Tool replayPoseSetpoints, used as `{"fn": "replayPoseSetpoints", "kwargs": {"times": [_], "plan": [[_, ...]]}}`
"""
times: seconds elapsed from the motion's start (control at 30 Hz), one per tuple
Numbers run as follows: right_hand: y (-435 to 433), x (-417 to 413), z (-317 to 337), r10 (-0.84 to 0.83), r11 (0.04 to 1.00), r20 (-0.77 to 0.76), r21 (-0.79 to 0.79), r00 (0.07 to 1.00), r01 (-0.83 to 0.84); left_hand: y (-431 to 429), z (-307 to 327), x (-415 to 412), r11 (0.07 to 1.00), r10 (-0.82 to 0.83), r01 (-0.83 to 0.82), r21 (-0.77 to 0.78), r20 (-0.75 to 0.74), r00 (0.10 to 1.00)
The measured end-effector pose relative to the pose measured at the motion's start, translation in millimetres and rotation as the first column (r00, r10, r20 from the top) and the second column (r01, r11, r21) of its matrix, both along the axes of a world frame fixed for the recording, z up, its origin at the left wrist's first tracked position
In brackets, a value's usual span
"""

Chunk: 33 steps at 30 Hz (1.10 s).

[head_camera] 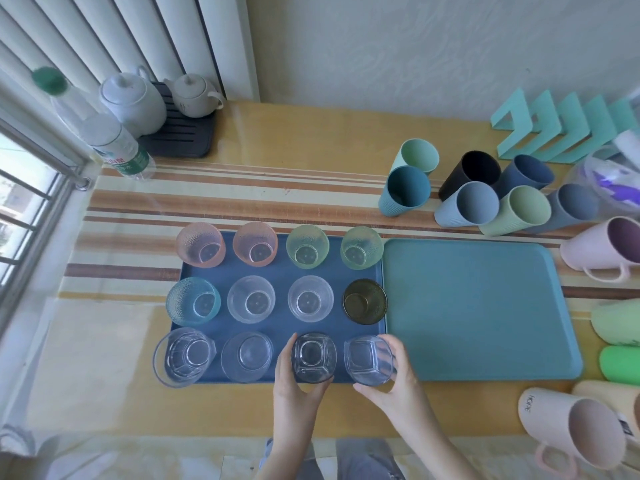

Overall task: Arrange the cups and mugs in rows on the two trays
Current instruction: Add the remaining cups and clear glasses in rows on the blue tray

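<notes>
Left hand (294,379) is wrapping its fingers around a smoky square-bottomed glass (313,357), third in the near row on the dark blue tray (277,271). Right hand (394,379) is clasping the clear square-bottomed glass (369,360) just beside it, at the tray's near right corner. Alongside, the teal tray (478,306) is lying bare.

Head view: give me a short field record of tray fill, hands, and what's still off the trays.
dark blue tray: three rows of four glasses, all upright
light blue tray: nothing on it
left hand: gripping smoky glass, front row, third from left
right hand: gripping clear square-bottomed glass, front row, far right
plastic cups: behind light blue tray, on table
mugs: right of light blue tray, off tray
</notes>
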State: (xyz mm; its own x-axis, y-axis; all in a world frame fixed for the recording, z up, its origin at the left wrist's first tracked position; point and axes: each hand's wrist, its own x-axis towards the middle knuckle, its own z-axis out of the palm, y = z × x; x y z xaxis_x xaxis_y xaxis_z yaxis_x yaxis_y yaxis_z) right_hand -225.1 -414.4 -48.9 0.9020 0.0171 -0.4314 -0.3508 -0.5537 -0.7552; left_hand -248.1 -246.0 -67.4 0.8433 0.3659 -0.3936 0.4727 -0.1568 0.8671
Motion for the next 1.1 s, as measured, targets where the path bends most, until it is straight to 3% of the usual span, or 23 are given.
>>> {"fn": "replayPoseSetpoints", "kwargs": {"times": [0.37,0.57,0.8,1.1], "plan": [[-3,-4,12,0.107,0.99,-0.042,-0.087,0.993,-0.11,1,0,0,0.999,-0.034,0.034,-0.003,-0.016,0.999],[-6,37,55,-0.087,0.996,0.073,0.011,0.994,0.086,2,-3,-5,0.999,-0.038,0.038,0.0,-0.05,0.998],[32,90,42,0.146,0.96,0.069,-0.251,0.987,-0.124,1,-4,-7,0.998,-0.04,0.043,0.038,-0.065,0.997],[38,91,29,0.082,0.947,0.102,-0.317,0.991,-0.046,1,-5,-6,0.998,-0.044,0.047,0.052,-0.057,0.997]]}}
